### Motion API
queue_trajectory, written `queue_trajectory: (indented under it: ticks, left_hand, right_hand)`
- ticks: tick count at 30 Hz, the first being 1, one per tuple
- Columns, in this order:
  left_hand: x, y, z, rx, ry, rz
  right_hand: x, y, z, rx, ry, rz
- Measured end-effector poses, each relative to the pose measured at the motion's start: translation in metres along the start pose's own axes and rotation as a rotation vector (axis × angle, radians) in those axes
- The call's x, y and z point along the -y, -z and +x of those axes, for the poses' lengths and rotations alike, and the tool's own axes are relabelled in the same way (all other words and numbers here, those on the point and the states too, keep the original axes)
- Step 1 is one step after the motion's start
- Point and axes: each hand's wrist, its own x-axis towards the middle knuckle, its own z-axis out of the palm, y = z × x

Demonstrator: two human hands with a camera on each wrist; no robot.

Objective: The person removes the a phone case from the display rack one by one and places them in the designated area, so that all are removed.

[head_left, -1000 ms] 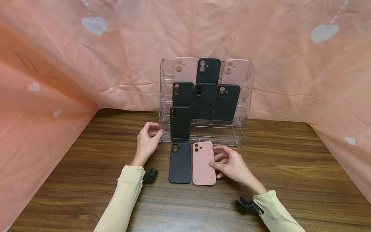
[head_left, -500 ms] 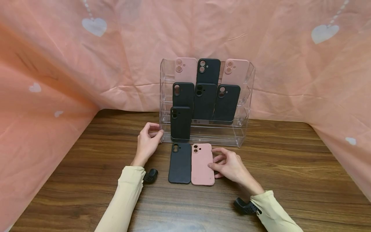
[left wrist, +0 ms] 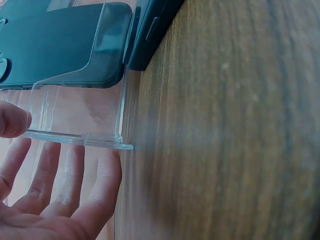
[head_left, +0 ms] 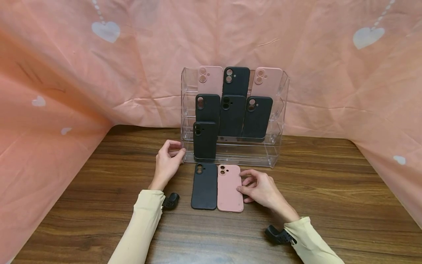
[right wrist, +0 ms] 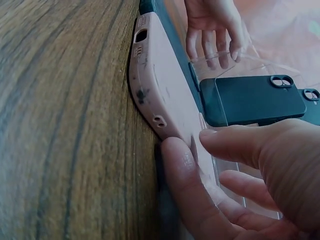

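Note:
A pink phone case lies face down on the table, its camera cutouts at the top left. My right hand holds its right edge, thumb over the top face and fingers along the side; the right wrist view shows the case's port end. Close beside it on the left lies a dark phone case. My left hand grips the lower left edge of a clear acrylic display stand. In the left wrist view the thumb and fingers meet at the clear side panel.
The stand's tiers bear more cases: a dark one low at left, several dark ones in the middle row, and two pink around a dark one on top. A pink cloth hangs behind the wooden table.
The pink case has shifted slightly left and toward me, and now lies straighter alongside the dark case. My right hand moved with it. The left hand stays at the stand.

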Motion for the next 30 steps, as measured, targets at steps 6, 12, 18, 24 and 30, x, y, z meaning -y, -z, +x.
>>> queue_trajectory:
  ticks: [6, 12, 18, 24, 30]
  left_hand:
    - [0.0, 0.0, 0.0, 0.006, 0.008, -0.002]
    - [0.0, 0.001, 0.0, 0.007, 0.01, 0.008]
    - [-0.001, 0.001, 0.0, 0.009, 0.012, -0.004]
    - [0.0, 0.0, 0.0, 0.004, 0.015, 0.003]
    - [-0.001, 0.001, 0.0, 0.006, 0.012, -0.004]
  right_hand:
    - [-0.001, 0.001, 0.001, 0.008, 0.031, -0.026]
    - [-0.001, 0.004, 0.002, 0.003, 0.042, -0.047]
    - [0.002, 0.01, 0.005, -0.024, 0.051, -0.039]
    - [0.007, 0.014, 0.009, -0.067, 0.111, -0.01]
    - [0.012, 0.013, 0.014, -0.093, 0.187, 0.095]
